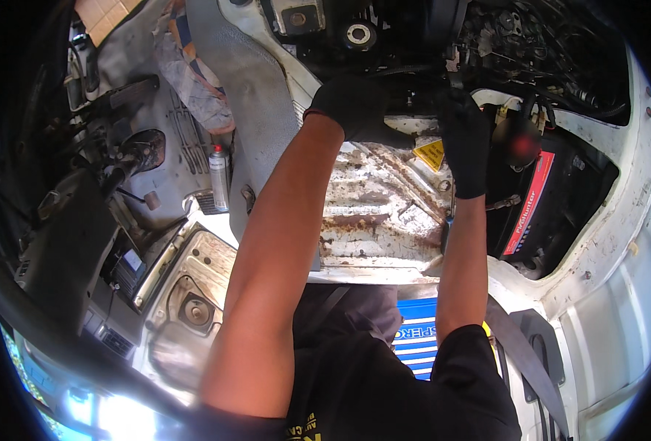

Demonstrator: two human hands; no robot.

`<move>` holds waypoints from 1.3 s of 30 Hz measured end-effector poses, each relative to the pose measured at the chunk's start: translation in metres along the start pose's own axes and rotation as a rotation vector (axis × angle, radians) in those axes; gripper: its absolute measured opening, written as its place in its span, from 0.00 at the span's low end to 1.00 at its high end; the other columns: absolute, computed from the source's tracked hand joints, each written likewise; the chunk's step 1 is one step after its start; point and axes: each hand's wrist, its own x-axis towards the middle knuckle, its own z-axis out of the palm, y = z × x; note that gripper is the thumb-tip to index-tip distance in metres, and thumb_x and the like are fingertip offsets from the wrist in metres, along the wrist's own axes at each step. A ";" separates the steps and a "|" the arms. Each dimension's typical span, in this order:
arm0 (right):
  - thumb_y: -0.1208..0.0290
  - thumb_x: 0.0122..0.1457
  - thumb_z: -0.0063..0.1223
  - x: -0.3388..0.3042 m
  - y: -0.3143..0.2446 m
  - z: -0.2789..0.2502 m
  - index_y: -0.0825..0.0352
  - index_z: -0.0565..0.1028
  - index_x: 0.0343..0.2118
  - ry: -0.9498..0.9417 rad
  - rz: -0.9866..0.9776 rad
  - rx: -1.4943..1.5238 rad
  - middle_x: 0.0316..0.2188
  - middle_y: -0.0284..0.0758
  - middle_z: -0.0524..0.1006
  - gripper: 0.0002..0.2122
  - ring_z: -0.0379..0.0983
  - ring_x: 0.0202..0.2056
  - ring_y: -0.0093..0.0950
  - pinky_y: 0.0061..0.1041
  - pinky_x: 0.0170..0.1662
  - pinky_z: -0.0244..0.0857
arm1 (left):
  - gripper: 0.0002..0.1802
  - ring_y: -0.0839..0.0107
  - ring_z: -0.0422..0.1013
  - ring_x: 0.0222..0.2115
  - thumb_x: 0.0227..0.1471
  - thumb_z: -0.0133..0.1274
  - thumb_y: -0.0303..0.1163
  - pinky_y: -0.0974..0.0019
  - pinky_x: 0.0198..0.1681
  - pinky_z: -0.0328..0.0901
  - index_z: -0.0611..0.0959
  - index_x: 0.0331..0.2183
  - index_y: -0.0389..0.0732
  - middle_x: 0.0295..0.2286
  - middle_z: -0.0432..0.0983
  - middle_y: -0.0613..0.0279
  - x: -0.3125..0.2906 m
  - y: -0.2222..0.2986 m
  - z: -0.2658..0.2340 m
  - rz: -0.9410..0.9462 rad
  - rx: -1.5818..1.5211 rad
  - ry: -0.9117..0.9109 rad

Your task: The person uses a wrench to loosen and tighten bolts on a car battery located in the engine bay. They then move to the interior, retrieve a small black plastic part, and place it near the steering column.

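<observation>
Both black-gloved hands reach into the dark engine bay at 12 o'clock. Left hand [351, 106] rests half-curled on the bay edge, holding nothing I can make out. Right hand [463, 143] is clenched around a thin tool shaft [451, 70] running up into the engine parts; work looks midway. Count: one car battery [542, 202] at 3 o'clock, one rusted floor panel [373, 213] centre, one spray can [219, 176] at 9 o'clock
</observation>
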 end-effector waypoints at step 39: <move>0.67 0.60 0.55 0.047 0.015 -0.056 0.60 0.79 0.48 -0.485 -0.283 -0.371 0.42 0.39 0.81 0.13 0.78 0.43 0.39 0.40 0.45 0.72 | 0.43 0.52 0.81 0.35 0.39 0.59 0.74 0.53 0.45 0.74 0.88 0.34 0.40 0.32 0.84 0.49 0.003 0.002 -0.020 -0.042 -0.026 -0.137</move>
